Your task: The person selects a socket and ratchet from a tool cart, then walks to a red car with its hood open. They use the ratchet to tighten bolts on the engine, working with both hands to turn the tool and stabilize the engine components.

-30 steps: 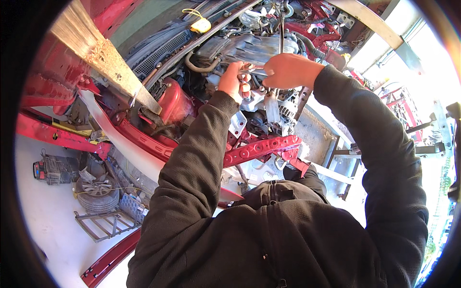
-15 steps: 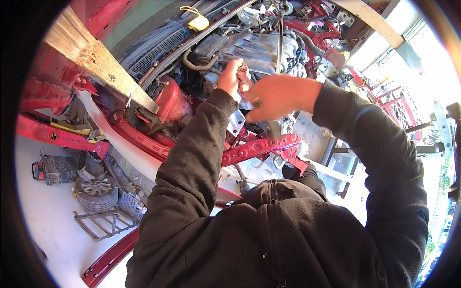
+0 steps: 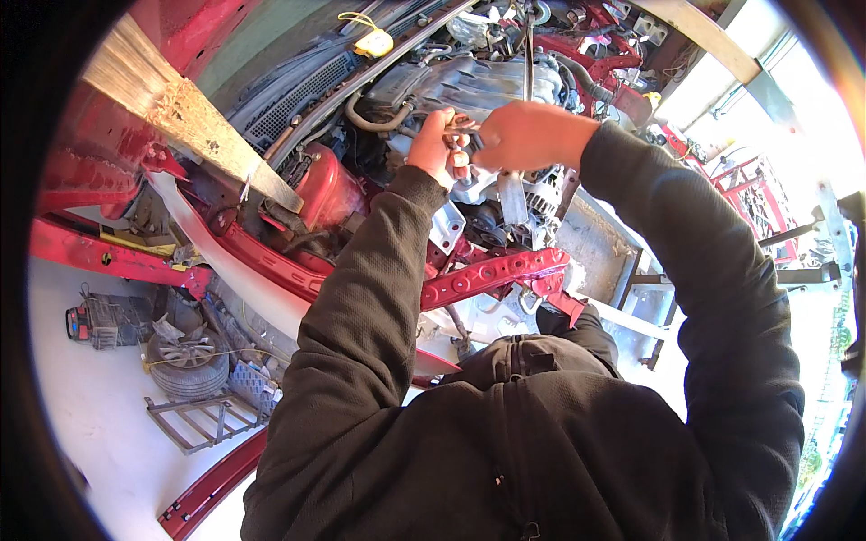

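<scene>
Both my hands are raised close together over the front of an engine bay. My left hand (image 3: 434,149) has its fingers curled around a small greyish metal piece (image 3: 465,129), whose kind I cannot make out. Close on its right is my right hand (image 3: 532,135), closed and slightly blurred. Its fingertips meet the left fingers, and what they hold is hidden. Behind the hands lies the grey ribbed engine cover (image 3: 483,79). Below them are a pale metal bracket (image 3: 447,225) and a red front frame rail (image 3: 496,279).
A thick wooden beam (image 3: 194,117) slants across the left of the bay, beside a red dome-shaped part (image 3: 327,189). A vertical strap (image 3: 529,63) hangs over the engine. On the floor at left lie a wheel (image 3: 188,365), a metal rack (image 3: 203,422) and a red body strip (image 3: 212,487).
My right hand has moved up slightly and drawn back from over the left fingers, uncovering the metal piece. The left hand stays nearly in place.
</scene>
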The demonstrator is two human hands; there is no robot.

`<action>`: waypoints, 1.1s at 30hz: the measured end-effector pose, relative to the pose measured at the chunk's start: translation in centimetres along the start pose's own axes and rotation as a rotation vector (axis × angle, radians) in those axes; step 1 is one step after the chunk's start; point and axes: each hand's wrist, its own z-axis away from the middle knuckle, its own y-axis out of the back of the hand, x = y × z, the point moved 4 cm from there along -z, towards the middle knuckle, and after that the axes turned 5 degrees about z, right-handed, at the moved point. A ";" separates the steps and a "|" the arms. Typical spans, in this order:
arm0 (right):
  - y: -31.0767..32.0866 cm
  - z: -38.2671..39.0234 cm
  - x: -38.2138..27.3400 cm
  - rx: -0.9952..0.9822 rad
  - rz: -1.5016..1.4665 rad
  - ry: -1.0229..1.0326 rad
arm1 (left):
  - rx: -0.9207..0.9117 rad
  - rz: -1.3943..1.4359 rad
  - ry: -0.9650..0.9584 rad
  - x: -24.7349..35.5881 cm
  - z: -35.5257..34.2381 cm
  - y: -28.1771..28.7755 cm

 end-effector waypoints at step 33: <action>0.7 0.0 1.2 -0.044 0.143 0.021 | 0.063 -0.017 0.042 -0.2 0.1 0.3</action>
